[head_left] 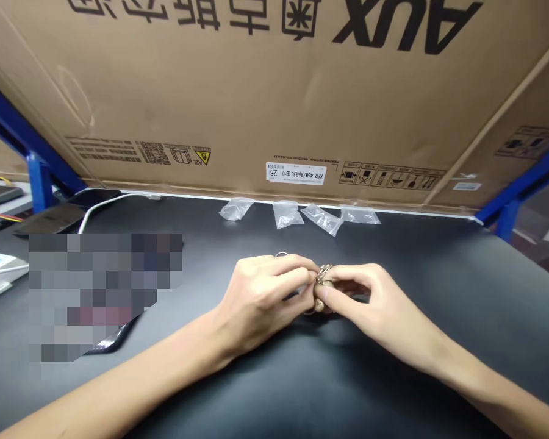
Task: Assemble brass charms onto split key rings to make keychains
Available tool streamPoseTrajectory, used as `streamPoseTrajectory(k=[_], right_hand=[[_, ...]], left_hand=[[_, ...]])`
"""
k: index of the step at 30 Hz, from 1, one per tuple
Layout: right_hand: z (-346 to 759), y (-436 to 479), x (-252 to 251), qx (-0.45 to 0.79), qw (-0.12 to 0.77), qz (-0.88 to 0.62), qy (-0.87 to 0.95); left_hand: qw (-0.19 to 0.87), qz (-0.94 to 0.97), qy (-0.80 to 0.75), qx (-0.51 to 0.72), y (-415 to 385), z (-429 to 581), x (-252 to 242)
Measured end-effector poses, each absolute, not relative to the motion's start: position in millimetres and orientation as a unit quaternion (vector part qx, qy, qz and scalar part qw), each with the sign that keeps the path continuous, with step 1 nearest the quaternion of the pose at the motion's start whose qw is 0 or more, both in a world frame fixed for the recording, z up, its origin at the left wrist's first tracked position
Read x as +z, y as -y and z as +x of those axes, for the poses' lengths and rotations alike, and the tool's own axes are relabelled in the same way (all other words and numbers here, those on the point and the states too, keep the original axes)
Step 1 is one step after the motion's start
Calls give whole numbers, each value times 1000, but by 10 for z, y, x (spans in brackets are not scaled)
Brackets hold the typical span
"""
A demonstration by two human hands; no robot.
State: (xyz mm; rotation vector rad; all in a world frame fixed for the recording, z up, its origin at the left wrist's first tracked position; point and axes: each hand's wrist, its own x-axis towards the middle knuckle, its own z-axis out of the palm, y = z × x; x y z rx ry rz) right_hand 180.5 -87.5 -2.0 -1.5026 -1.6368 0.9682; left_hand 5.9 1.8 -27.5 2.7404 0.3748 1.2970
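My left hand (274, 289) and my right hand (363, 292) meet over the middle of the dark table, fingertips almost touching. Between them is a small metal keychain (324, 271), whose gold-toned links stick up between the fingers. A rounded gold-coloured piece (319, 304) of it hangs just below. Both hands are closed in a pinch on it. Part of a thin ring (282, 254) peeks out behind my left knuckles. Fingers hide most of the keychain, so I cannot tell how its parts join.
Several small clear plastic bags (288, 214) lie along the table's back edge, against a large cardboard box (238, 97). A blurred-out device (105, 292) lies left, with a white cable (96, 207) behind it. Blue metal supports (39, 183) stand at both sides.
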Motion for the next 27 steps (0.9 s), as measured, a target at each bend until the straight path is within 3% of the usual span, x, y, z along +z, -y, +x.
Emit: streamPoseTrajectory(k=[8, 11, 14, 16, 18, 23, 25, 27], right_hand=[[1835, 872, 100, 460, 358, -523, 622], [1821, 878, 56, 383, 355, -560, 643], [1802, 885, -30, 265, 343, -583, 687], [1785, 890, -80, 212, 329, -585, 711], [1765, 897, -103, 189, 314, -585, 723], [1727, 908, -64, 227, 304, -597, 707], [1731, 902, -54, 238, 321, -601, 692], [1741, 894, -57, 238, 330, -602, 688]], left_hand=[[-148, 910, -39, 384, -166, -92, -164], [-49, 902, -90, 419, -104, -52, -180], [213, 866, -227, 391, 21, 37, -190], [328, 839, -264, 346, 76, 75, -191], [335, 840, -256, 341, 71, 76, -205], [109, 899, -159, 394, -51, 4, -278], [158, 883, -180, 404, -32, 8, -275], [287, 840, -219, 405, 30, 38, -249]])
